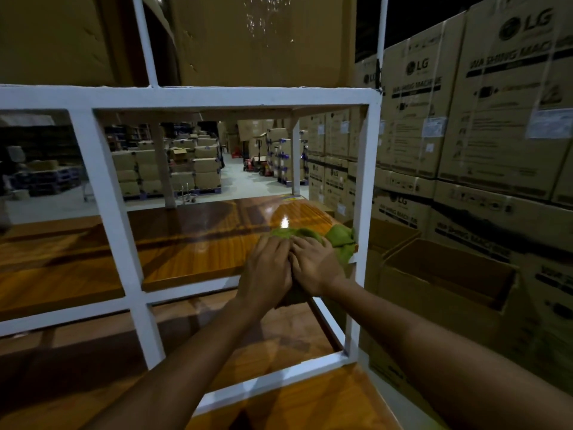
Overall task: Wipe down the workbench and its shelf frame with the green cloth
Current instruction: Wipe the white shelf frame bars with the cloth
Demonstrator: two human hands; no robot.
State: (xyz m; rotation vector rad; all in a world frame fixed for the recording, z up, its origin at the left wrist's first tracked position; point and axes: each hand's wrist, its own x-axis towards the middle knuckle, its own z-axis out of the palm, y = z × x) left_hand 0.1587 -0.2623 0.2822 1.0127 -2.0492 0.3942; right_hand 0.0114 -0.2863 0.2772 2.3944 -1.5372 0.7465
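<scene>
Two open cardboard boxes stand at the right, just outside the shelf frame (217, 97). The nearer box (449, 271) has its flaps up and a dark inside, so I cannot tell what it holds. The second box (392, 234) behind it is partly hidden by the frame's right post, and its contents do not show either. Beyond them rises a wall of sealed cartons (496, 119) printed "LG" and "WASHING MACHINE", cut off at the top and right edges and too many to count. On top of the white frame sit two big brown cartons (263, 41), both cut off by the upper edge.

There is one green cloth (341, 238). It lies bunched on the glossy wooden desk (186, 249), close against the frame's right post. Both of the person's bare hands reach in through the frame and rest on it side by side, touching each other. The left grip (266, 271) is palm down with its fingers laid close together over the cloth. The right grip (316, 266) lies the same way, pressing rather than pinching. The hands cover most of the cloth. A green fold shows past the fingertips, and a darker bit shows under the wrists.

Through the frame, far off, stand stacks of cartons (204, 169) on pallets, blurred and small.
</scene>
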